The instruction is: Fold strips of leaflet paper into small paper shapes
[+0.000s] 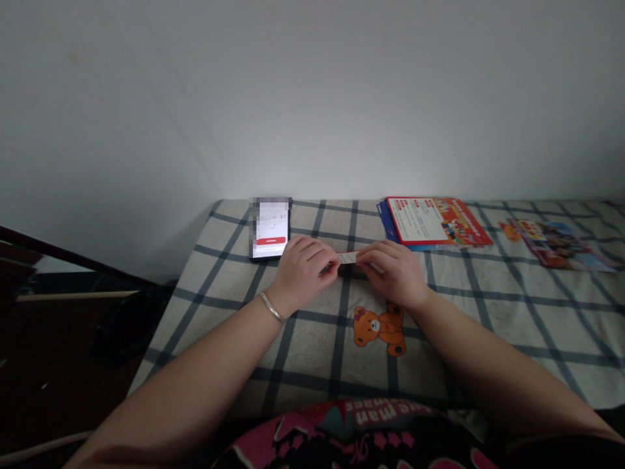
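Between my two hands is a thin strip of printed white paper or card [348, 258] with a reddish upper edge. My left hand [308, 268], with a silver bangle at the wrist, pinches its left end. The right end is gripped by the fingers of my right hand [393, 268]. Most of the strip is hidden by my fingers, so I cannot tell whether it is folded. Just beyond my left hand lies a phone [271, 228] with a lit screen and a red button.
A stack of colourful printed booklets or cards [439, 221] lies by the wall, beyond my right hand. Farther right is another colourful printed sheet [561, 244]. The checked tablecloth [229, 319] carries a printed bear. The table's left edge drops to a dark floor.
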### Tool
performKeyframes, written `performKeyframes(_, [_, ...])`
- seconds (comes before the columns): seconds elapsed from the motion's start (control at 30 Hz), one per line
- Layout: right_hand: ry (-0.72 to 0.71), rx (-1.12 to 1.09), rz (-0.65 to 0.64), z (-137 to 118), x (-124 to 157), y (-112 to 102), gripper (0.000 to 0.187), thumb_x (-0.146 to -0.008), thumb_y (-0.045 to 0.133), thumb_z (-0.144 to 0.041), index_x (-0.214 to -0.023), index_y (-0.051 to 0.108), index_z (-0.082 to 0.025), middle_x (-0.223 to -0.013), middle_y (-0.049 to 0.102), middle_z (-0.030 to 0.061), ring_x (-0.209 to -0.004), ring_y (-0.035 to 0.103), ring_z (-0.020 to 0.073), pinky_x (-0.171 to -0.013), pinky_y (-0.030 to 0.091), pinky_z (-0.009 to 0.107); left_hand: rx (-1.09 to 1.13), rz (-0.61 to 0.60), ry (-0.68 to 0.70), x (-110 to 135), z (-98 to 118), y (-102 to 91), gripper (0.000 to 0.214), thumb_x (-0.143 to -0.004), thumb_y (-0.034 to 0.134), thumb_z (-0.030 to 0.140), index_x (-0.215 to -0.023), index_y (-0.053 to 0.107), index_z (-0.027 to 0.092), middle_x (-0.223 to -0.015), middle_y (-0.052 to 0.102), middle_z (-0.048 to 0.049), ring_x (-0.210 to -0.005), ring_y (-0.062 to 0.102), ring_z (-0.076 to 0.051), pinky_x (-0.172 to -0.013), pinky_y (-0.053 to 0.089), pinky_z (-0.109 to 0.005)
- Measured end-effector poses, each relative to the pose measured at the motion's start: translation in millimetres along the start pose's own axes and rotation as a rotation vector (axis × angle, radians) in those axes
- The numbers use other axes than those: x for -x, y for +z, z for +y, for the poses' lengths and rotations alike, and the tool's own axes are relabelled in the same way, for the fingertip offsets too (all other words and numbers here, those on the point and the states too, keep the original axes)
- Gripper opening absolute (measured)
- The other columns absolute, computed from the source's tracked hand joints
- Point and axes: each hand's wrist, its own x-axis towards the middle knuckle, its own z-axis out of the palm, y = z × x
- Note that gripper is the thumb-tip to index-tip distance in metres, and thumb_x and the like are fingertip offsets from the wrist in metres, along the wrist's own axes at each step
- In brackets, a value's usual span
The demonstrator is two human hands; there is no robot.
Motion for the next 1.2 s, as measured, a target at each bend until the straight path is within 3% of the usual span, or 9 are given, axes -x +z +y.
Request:
performKeyframes(0.73, [0.007, 0.041, 0.036, 22, 8, -8, 0.006, -0.089, 0.059, -0.021, -0.088, 0.065, -0.023, -0.093, 0.073, 0.0047, -0.083, 0.067, 0.0186, -0.071, 0.053, 0.032, 0.042, 0.035, 0.003, 3, -4, -1.7, 0.009, -0.084, 0.057, 0.013, -0.077, 0.058, 0.019, -0.080, 0.068, -0.0007, -0.077, 0.060, -0.017, -0.074, 0.047, -0.033])
performKeyframes(0.9, [0.012, 0.006, 0.071, 32, 11, -10, 0.007, -0.088, 0.059, -0.019, -0.088, 0.064, -0.024, -0.093, 0.072, 0.0045, -0.084, 0.067, 0.0178, -0.074, 0.054, 0.032, 0.148, 0.084, -0.097, 7, -11, -0.9, 0.011, -0.082, 0.056, 0.009, -0.079, 0.055, 0.019, -0.080, 0.063, -0.0013, -0.079, 0.059, -0.017, -0.074, 0.049, -0.032])
performKeyframes(1.07, [-0.036, -0.027, 0.054, 31, 8, -6, 0.004, -0.088, 0.061, -0.019, -0.088, 0.064, -0.023, -0.094, 0.072, 0.0049, -0.085, 0.066, 0.0175, -0.075, 0.054, 0.032, 0.286, -0.007, -0.134, 8, -14, 4.1, 0.004, -0.091, 0.053, 0.016, -0.092, 0.055, 0.019, -0.088, 0.062, -0.0025, -0.086, 0.061, -0.017, -0.078, 0.051, -0.032])
performKeyframes(1.2, [-0.121, -0.009, -0.066, 21, 4, -2, 0.004, -0.088, 0.061, -0.021, -0.089, 0.065, -0.021, -0.099, 0.071, 0.0062, -0.091, 0.064, 0.0193, -0.077, 0.054, 0.034, 0.284, -0.126, -0.109, 9, -10, 9.0, 0.019, -0.094, 0.053, 0.024, -0.112, 0.053, 0.018, -0.110, 0.062, -0.0080, -0.106, 0.059, -0.021, -0.092, 0.051, -0.040])
